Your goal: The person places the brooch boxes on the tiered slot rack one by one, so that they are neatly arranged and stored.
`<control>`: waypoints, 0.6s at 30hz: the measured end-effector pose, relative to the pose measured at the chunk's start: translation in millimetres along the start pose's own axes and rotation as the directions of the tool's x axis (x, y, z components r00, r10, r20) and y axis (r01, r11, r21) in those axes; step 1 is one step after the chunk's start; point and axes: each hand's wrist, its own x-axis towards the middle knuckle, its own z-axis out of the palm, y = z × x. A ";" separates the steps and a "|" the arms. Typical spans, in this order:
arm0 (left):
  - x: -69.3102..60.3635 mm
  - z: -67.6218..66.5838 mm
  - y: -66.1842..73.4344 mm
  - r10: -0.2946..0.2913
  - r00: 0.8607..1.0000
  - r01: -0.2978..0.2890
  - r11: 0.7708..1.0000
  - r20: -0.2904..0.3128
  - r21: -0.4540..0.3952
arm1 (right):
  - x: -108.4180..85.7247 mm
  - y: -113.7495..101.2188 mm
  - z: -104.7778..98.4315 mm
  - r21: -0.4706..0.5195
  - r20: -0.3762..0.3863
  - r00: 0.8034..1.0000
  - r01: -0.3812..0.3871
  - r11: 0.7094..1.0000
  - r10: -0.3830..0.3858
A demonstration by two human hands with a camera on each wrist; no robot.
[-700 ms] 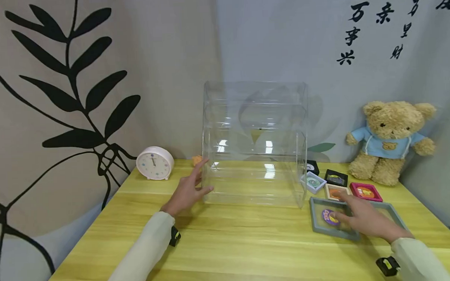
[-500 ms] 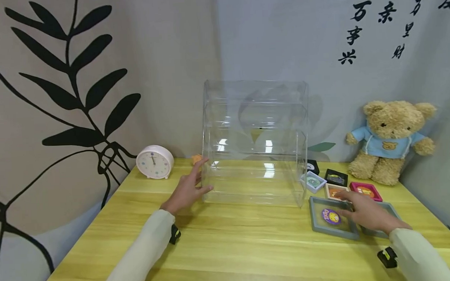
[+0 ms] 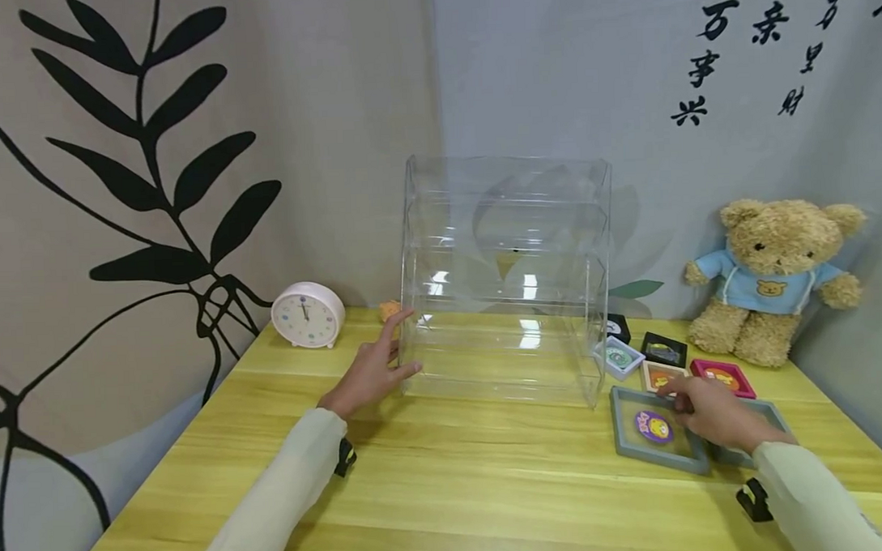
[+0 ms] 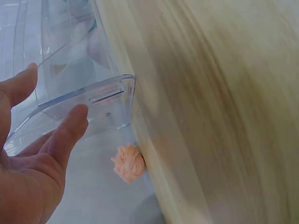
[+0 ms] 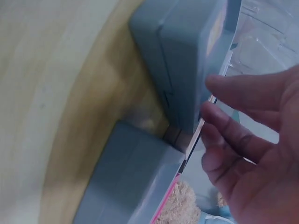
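A clear plastic tiered display stand (image 3: 507,281) stands at the table's middle back. My left hand (image 3: 367,375) is at its left side, fingers spread, thumb and fingertips close to the side panel (image 4: 60,105); contact is hard to tell. On the right lie two grey square cases side by side. My right hand (image 3: 719,412) is over their inner edges, fingers loosely bent. Its thumb and forefinger tips (image 5: 215,112) are near the top of the left grey case (image 5: 182,60), which bears a round purple badge (image 3: 654,427). The right grey case (image 3: 770,414) is partly hidden beneath the hand.
Behind the grey cases lie smaller square cases: pink (image 3: 740,378), peach (image 3: 654,373), black (image 3: 664,349) and pale lilac (image 3: 620,357). A teddy bear (image 3: 773,284) sits at back right, a white clock (image 3: 308,315) at back left. An orange textured lump (image 4: 128,163) sits beside the stand.
My right hand has drawn its fingers closer together and shifted slightly from above the badge, which shows fully now. The left hand stays beside the stand. The head view has swung a little left.
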 end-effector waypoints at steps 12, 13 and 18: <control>-0.7 -1.7 -0.4 -0.019 1.000 0.018 0.999 -0.004 -0.029 | 18.9 -1.1 -7.3 -0.006 0.150 0.987 -0.057 0.998 0.057; -0.8 -1.5 -0.3 -0.018 1.000 0.018 0.999 -0.002 -0.030 | 19.2 -0.3 -8.0 -0.012 0.163 0.985 -0.055 0.998 0.056; 0.0 -0.1 0.3 -0.020 1.000 0.020 0.999 0.001 -0.030 | 12.0 2.4 -7.0 0.002 0.135 0.990 -0.032 1.000 0.031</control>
